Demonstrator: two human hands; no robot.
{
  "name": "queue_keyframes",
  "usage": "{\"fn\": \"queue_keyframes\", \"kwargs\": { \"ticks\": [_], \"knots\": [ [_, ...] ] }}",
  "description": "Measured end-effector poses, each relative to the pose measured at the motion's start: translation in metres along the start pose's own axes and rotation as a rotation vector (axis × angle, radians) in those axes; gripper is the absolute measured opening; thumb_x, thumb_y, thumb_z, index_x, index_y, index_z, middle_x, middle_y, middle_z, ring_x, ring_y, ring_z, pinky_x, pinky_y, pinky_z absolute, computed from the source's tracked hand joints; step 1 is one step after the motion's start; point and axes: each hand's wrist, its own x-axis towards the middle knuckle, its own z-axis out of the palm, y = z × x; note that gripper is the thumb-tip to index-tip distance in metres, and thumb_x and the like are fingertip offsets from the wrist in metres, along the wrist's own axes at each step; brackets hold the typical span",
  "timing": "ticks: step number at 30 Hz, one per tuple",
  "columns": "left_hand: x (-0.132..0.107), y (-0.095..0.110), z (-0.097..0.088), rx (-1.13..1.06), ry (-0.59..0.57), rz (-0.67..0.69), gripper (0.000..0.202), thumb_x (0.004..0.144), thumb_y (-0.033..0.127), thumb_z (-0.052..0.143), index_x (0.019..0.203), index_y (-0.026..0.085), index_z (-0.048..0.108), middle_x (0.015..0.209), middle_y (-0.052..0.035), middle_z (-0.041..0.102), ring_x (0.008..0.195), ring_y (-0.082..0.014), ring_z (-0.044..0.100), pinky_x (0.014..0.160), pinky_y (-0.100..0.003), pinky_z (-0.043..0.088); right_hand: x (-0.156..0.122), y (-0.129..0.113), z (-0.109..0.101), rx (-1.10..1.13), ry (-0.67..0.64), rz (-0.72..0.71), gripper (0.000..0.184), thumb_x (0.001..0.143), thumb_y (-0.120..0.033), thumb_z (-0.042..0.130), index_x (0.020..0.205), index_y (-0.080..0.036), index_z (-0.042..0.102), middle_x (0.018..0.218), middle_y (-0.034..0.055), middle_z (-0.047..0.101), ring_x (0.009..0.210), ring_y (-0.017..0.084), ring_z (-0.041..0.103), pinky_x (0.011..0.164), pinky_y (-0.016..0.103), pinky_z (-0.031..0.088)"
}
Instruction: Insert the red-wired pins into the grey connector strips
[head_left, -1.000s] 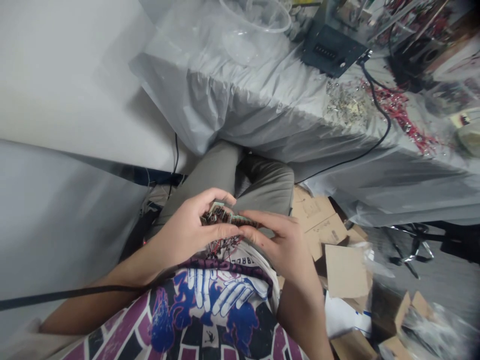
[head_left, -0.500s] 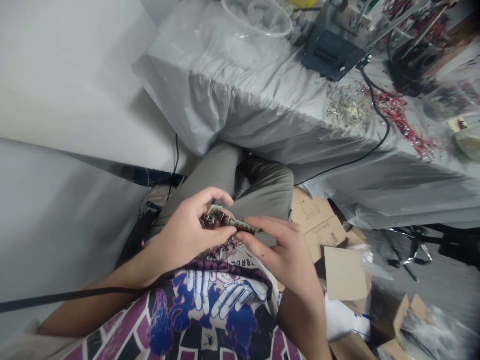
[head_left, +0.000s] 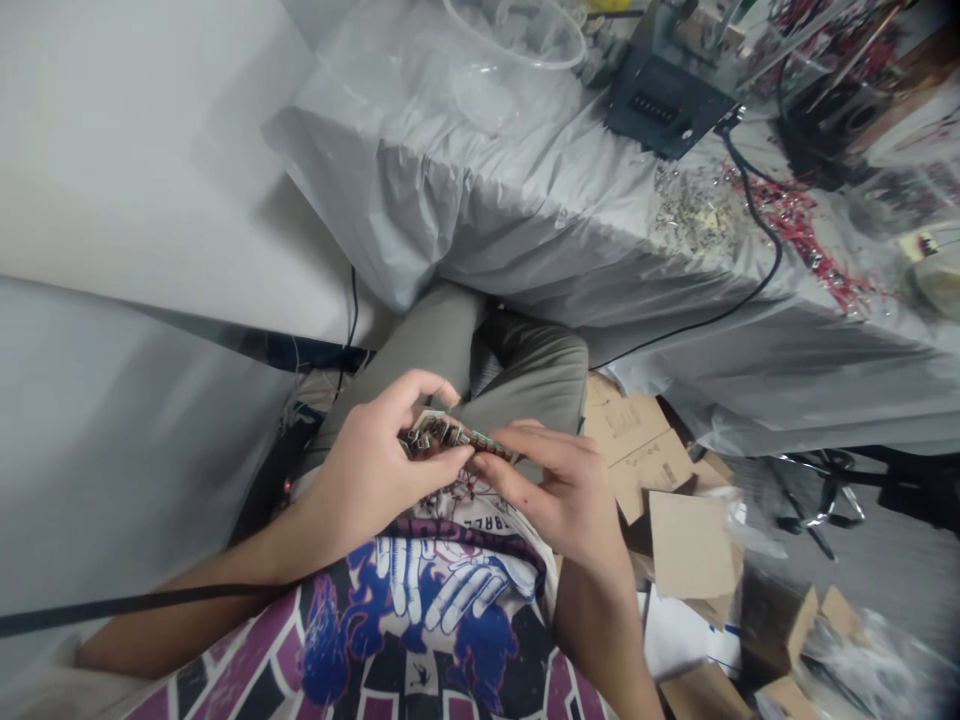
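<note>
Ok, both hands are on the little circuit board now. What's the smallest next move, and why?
Probably tilt the circuit board up toward the camera. The left hand cups one end, the right hand pinches the other, and the red wires hang tangled beneath it, so where they join can't be seen from here.

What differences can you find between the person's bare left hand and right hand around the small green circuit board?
The left hand curls its fingers over the component-packed end of the small green circuit board, while the right hand stretches its fingers toward the board's narrower end. The left hand comes in from the left, the right hand from the right. Both are bare, and both hold the board above the person's lap.
</note>
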Motion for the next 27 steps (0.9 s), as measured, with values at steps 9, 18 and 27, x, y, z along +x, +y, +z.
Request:
{"fn": "queue_keyframes", "kwargs": {
  "ticks": [9,18,27],
  "knots": [
    [-0.004,0.001,0.008,0.046,0.129,0.034,0.029,0.084,0.029,0.076,0.107,0.028,0.058,0.089,0.0049,0.08,0.074,-0.0177,0.076,0.065,-0.027,0.054,0.003,0.003,0.008,0.035,0.054,0.025,0.005,0.097,-0.02,0.078,0.093,-0.02,0.08,0.077,-0.0008,0.071,0.071,0.014,0.061,0.073,0.032,0.052],
    [-0.004,0.004,0.003,0.022,0.114,0.055,0.029,0.082,0.024,0.077,0.103,0.026,0.056,0.087,0.005,0.078,0.078,-0.017,0.075,0.067,-0.026,0.054,0.003,0.02,0.012,0.205,0.079,0.006,0.012,0.091,-0.017,0.085,0.1,-0.025,0.086,0.079,-0.0028,0.078,0.069,0.013,0.063,0.1,0.039,0.057],
    [0.005,0.007,-0.005,-0.152,-0.022,-0.05,0.033,0.085,0.023,0.08,0.112,0.026,0.062,0.096,0.0026,0.082,0.087,-0.0168,0.078,0.076,-0.025,0.058,0.0,0.011,0.006,0.047,0.041,0.142,0.013,0.093,-0.03,0.087,0.103,-0.023,0.082,0.088,0.0005,0.082,0.076,0.015,0.075,0.072,0.027,0.058]
  ]
}}
